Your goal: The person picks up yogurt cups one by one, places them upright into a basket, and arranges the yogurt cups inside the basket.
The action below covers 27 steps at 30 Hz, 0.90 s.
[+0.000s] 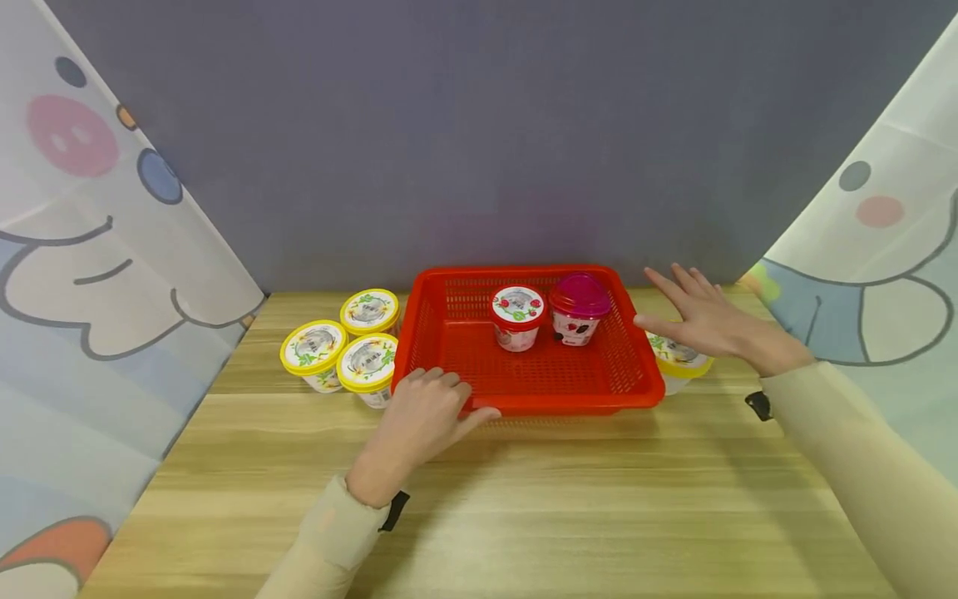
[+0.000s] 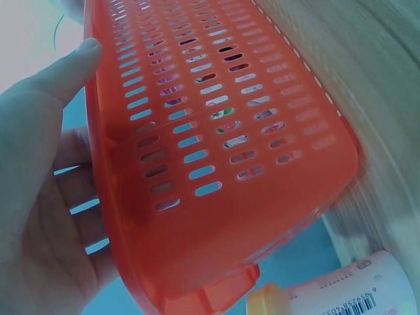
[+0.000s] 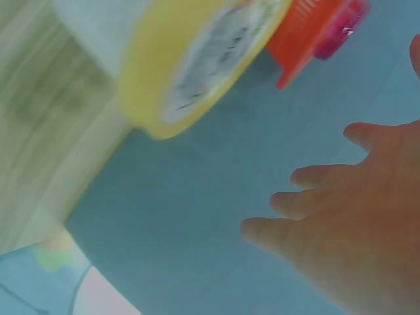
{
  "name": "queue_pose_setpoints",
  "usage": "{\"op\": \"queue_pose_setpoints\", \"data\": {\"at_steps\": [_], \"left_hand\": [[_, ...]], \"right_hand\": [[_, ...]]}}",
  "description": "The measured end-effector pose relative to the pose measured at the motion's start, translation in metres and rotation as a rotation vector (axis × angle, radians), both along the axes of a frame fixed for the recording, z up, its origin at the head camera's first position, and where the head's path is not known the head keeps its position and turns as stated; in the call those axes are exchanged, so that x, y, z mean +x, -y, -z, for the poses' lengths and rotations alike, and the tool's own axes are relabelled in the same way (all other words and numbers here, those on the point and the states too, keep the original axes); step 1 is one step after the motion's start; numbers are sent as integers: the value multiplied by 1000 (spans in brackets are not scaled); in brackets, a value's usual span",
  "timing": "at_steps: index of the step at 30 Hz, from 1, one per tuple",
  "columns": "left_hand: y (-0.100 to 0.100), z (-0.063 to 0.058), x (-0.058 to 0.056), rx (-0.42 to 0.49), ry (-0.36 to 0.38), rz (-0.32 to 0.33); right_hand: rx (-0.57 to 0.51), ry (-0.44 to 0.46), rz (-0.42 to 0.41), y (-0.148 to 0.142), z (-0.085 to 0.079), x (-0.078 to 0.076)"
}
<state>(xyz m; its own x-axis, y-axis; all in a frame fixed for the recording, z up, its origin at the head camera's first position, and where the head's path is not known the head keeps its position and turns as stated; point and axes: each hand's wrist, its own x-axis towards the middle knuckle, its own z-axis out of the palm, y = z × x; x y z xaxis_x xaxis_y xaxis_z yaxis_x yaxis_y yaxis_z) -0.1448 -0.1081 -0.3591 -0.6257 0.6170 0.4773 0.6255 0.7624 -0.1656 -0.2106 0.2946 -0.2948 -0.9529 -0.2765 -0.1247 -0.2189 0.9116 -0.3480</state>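
A red plastic basket (image 1: 554,370) with slotted sides sits on the table. Inside it stand a cup with a red-rimmed white lid (image 1: 516,309) and a cup with a magenta domed lid (image 1: 580,306). My left hand (image 1: 430,416) grips the basket's front left corner; in the left wrist view the thumb (image 2: 72,69) lies at the rim and the other fingers pass behind it. My right hand (image 1: 707,323), fingers spread, hovers over a yellow-lidded cup (image 1: 677,358) right of the basket, covering part of it. Nothing is between its fingers.
Several yellow-lidded cups (image 1: 314,348) cluster left of the basket. A grey wall (image 1: 479,150) rises behind the wooden table (image 1: 569,499). Cartoon-printed curtains (image 1: 75,249) flank both sides.
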Motion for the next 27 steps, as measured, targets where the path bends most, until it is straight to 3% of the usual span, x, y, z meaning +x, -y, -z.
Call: {"op": "queue_pose_setpoints", "data": {"at_steps": [18,27], "left_hand": [[2,-5,3,14,52,-17],[0,-6,3,11,72,-14]], "right_hand": [[25,34,-16,-26,16,17],[-26,76,-46,-31,24,21]]}}
